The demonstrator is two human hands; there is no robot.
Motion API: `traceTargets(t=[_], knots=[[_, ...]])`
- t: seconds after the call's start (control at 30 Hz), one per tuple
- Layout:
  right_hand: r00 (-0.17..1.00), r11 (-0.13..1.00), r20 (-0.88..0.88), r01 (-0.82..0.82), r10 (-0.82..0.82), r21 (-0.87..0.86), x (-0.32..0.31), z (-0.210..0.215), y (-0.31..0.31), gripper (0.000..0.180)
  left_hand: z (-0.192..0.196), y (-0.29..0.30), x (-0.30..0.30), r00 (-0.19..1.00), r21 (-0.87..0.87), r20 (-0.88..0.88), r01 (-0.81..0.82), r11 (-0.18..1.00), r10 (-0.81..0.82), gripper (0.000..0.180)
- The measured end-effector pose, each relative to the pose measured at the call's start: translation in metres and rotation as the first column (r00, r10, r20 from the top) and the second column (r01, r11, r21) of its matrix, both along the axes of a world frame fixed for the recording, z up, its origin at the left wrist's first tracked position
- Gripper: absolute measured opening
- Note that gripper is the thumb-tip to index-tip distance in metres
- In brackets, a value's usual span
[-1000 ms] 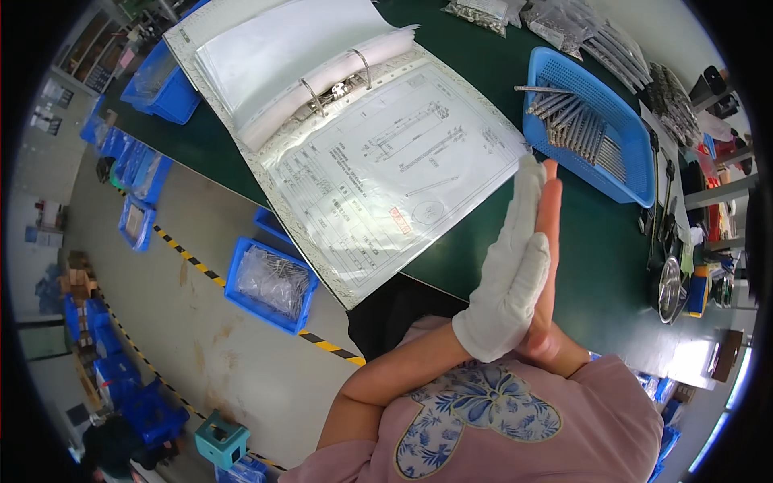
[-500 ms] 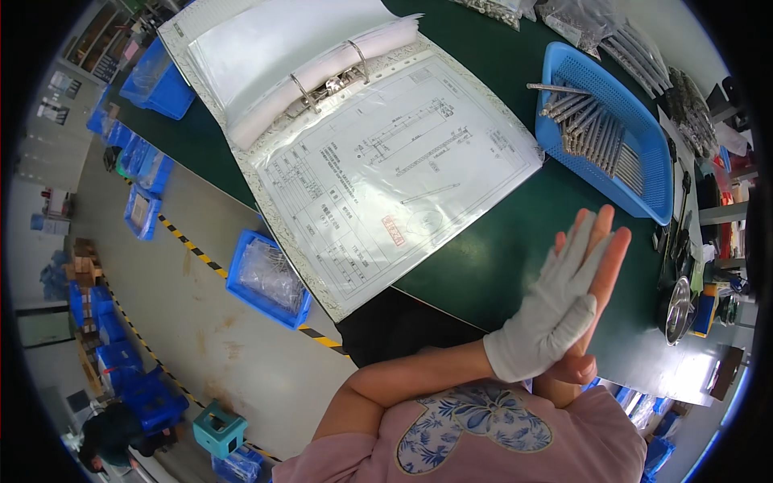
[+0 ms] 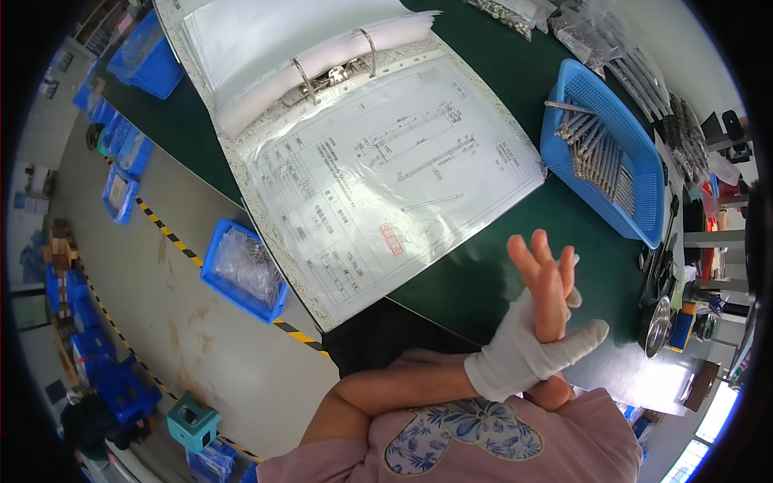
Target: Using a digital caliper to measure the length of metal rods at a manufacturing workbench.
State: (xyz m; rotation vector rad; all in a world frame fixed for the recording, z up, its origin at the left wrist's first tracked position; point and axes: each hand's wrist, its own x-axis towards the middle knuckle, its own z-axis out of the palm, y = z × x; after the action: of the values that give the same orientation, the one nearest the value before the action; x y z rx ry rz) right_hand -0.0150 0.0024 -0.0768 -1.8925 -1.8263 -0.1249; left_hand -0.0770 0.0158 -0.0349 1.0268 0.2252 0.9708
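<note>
White glove (image 3: 501, 364), plain, wrinkled, thumb sticking out right, sits on the left hand (image 3: 525, 344) by the near edge of the green table (image 3: 471, 294). Bare right hand (image 3: 550, 302) against it, fingers up: hands together, can't tell if either grips. Beyond: open ring binder (image 3: 338, 233), drawing page showing; right of that, blue basket (image 3: 640, 228) of silvery rods (image 3: 600, 157).

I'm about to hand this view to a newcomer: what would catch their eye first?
Probably the white-gloved left hand against the bare right hand, right of centre in front of the chest. Next, the large open binder showing a drawing, upper centre on the green table. Then the blue basket of metal rods to its right.
</note>
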Motion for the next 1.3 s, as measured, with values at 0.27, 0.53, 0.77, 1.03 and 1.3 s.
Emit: traceTargets(t=[0.27,0.53,0.77,1.03,1.3], knots=[[0.312,0.496,-0.390,-0.440,0.866,0.749,-0.006,0.008,0.028,0.073,-0.004,0.008,0.033,0.741,-0.113,0.602,-0.288,0.951,0.296,0.066],[-0.241,0.715,-0.737,-0.189,0.631,0.673,-0.036,0.059,-0.004,0.119,-0.016,0.048,-0.027,0.994,0.036,0.072,0.079,0.996,-0.081,0.021],[-0.344,0.889,-0.830,0.027,0.438,0.458,0.007,0.074,-0.008,0.121,-0.004,0.069,-0.037,0.891,0.542,-0.453,0.246,0.804,0.032,0.039],[0.485,0.910,-0.792,-0.361,0.371,0.204,0.034,0.067,-0.010,0.123,-0.002,0.047,-0.029,0.694,0.875,-0.402,0.099,0.474,0.597,0.036],[0.668,0.850,-0.527,-0.398,0.526,0.344,-0.002,0.063,0.012,0.121,0.016,0.065,-0.025,0.497,0.625,-0.769,0.450,0.637,0.403,0.011]])
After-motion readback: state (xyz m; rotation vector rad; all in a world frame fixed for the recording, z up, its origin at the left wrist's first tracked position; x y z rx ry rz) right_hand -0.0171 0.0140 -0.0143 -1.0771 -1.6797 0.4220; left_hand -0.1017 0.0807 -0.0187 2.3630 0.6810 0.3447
